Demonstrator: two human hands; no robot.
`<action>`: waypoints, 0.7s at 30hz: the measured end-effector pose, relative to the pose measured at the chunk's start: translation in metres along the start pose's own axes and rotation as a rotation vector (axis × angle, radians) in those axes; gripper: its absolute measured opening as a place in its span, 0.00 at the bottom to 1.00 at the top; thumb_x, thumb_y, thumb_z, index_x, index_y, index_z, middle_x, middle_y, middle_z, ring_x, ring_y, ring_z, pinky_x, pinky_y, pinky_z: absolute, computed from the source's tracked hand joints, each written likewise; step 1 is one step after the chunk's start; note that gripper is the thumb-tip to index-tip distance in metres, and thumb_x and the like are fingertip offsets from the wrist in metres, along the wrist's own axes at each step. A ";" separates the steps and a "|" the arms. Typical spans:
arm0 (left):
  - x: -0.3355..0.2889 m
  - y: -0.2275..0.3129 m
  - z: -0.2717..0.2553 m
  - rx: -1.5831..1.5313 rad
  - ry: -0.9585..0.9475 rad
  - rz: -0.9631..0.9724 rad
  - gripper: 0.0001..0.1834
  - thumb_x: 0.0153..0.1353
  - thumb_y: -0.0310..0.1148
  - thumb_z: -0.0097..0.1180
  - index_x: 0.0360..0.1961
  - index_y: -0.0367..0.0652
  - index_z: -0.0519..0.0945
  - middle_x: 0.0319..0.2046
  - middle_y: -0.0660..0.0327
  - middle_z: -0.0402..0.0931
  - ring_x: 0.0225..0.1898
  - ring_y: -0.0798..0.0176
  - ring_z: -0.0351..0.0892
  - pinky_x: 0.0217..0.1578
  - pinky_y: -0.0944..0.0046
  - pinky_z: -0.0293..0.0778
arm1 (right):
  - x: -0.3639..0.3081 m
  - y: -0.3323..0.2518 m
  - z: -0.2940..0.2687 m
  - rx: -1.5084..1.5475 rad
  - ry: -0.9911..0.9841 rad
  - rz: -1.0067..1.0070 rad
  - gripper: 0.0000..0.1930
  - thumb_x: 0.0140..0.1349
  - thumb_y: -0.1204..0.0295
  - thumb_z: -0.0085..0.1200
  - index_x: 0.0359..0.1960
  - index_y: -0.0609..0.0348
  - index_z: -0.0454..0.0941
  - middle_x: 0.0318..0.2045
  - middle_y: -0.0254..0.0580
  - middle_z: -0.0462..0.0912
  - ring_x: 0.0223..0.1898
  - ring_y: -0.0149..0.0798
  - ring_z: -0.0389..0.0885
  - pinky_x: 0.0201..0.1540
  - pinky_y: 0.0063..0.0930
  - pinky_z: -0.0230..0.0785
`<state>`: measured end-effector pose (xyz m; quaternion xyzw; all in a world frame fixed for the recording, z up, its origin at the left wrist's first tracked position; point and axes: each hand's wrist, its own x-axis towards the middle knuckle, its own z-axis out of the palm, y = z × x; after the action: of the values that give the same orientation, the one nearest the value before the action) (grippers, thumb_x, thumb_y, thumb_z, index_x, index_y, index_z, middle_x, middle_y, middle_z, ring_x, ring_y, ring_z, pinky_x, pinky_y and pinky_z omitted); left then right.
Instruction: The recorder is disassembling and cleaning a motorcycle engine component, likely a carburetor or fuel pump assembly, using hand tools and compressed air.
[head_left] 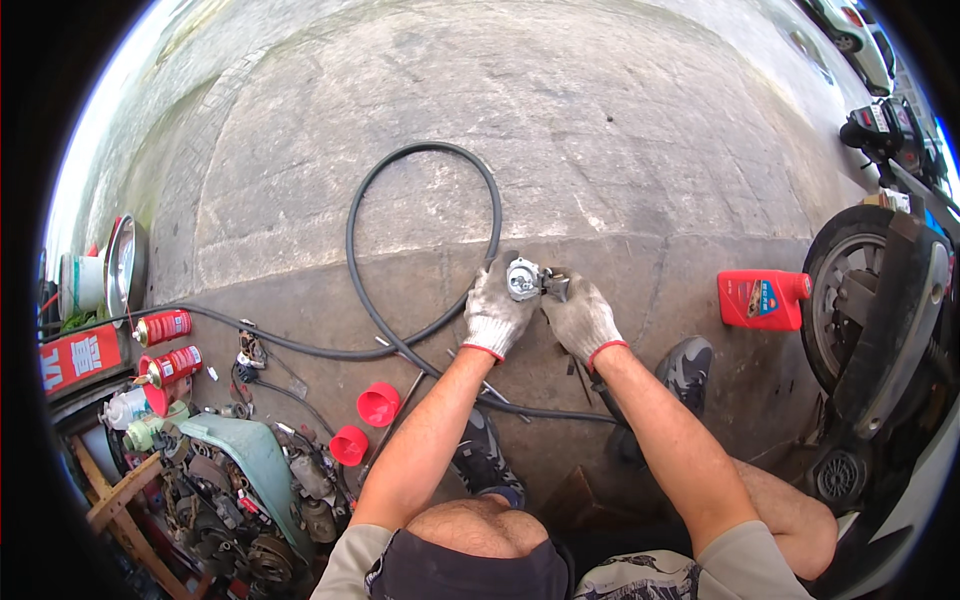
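Both my hands wear whitish work gloves with dirty, dark fingers and red-trimmed cuffs. My left hand [496, 310] is closed round a small silver metal part [521, 281], whose round face with recesses points up. From its right side sticks a darker metal piece [556, 287], and the fingers of my right hand [584, 315] are closed on that piece. The two pieces meet between my hands; whether they are one assembly I cannot tell. A black hose [497, 205] loops over the concrete and passes behind my left hand and wrist.
Red cups [379, 404] and thin rods lie left of my feet. Further left are red spray cans [163, 327] and a pale green bin [240, 445] among greasy parts. At right, a red oil jug [762, 299] stands by a motorbike wheel [850, 290].
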<state>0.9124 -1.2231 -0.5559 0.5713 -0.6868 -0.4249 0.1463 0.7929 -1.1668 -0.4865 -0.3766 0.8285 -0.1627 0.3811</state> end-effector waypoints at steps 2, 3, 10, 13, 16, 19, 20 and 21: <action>0.001 0.000 0.001 0.016 0.001 -0.036 0.32 0.51 0.34 0.69 0.60 0.46 0.75 0.52 0.47 0.78 0.55 0.43 0.78 0.56 0.51 0.75 | 0.000 0.000 0.000 0.004 -0.002 -0.001 0.22 0.63 0.65 0.55 0.58 0.57 0.78 0.50 0.61 0.83 0.55 0.59 0.80 0.58 0.46 0.72; 0.001 0.000 0.002 0.015 0.000 -0.035 0.32 0.51 0.34 0.69 0.60 0.46 0.75 0.52 0.47 0.78 0.55 0.43 0.78 0.56 0.51 0.75 | 0.001 0.000 0.000 0.008 -0.005 -0.003 0.21 0.63 0.65 0.55 0.57 0.57 0.78 0.50 0.61 0.83 0.55 0.60 0.80 0.58 0.47 0.72; 0.001 -0.003 0.003 0.017 0.004 -0.015 0.32 0.51 0.34 0.69 0.59 0.45 0.75 0.53 0.47 0.78 0.55 0.43 0.79 0.57 0.51 0.75 | 0.012 0.011 0.009 -0.054 0.020 0.032 0.21 0.64 0.61 0.56 0.54 0.60 0.79 0.49 0.63 0.83 0.55 0.61 0.80 0.58 0.48 0.72; 0.001 -0.002 0.002 0.010 -0.009 -0.016 0.32 0.51 0.34 0.69 0.60 0.45 0.75 0.53 0.47 0.79 0.56 0.43 0.78 0.57 0.51 0.75 | 0.010 0.008 0.007 -0.035 0.005 0.026 0.22 0.63 0.61 0.56 0.54 0.61 0.79 0.49 0.63 0.83 0.55 0.61 0.80 0.58 0.47 0.72; -0.001 -0.001 0.000 0.008 0.001 0.015 0.33 0.51 0.34 0.69 0.60 0.45 0.75 0.53 0.47 0.79 0.56 0.43 0.79 0.57 0.51 0.75 | 0.009 0.010 0.004 -0.036 0.005 0.055 0.21 0.63 0.62 0.56 0.55 0.59 0.79 0.49 0.61 0.83 0.55 0.60 0.80 0.58 0.47 0.72; -0.001 -0.004 -0.002 0.035 0.009 0.015 0.33 0.51 0.34 0.69 0.61 0.45 0.75 0.53 0.47 0.78 0.56 0.43 0.79 0.56 0.52 0.76 | 0.000 -0.004 -0.002 0.001 -0.048 0.066 0.21 0.63 0.63 0.55 0.56 0.58 0.78 0.50 0.60 0.84 0.55 0.59 0.80 0.58 0.46 0.72; 0.000 -0.003 -0.001 0.055 0.000 -0.005 0.33 0.50 0.34 0.69 0.60 0.45 0.75 0.53 0.47 0.78 0.56 0.44 0.79 0.56 0.52 0.76 | -0.003 -0.004 -0.002 0.005 -0.067 0.069 0.22 0.63 0.63 0.55 0.57 0.58 0.78 0.49 0.60 0.84 0.55 0.59 0.80 0.58 0.46 0.72; 0.001 -0.002 -0.001 0.055 -0.002 0.000 0.33 0.50 0.34 0.69 0.60 0.45 0.75 0.53 0.47 0.78 0.56 0.44 0.79 0.56 0.52 0.76 | -0.004 -0.004 -0.002 0.009 -0.087 0.071 0.22 0.63 0.64 0.55 0.57 0.59 0.78 0.49 0.60 0.84 0.55 0.59 0.80 0.58 0.46 0.72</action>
<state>0.9140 -1.2238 -0.5573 0.5746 -0.6983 -0.4066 0.1300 0.7950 -1.1662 -0.4804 -0.3519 0.8234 -0.1362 0.4238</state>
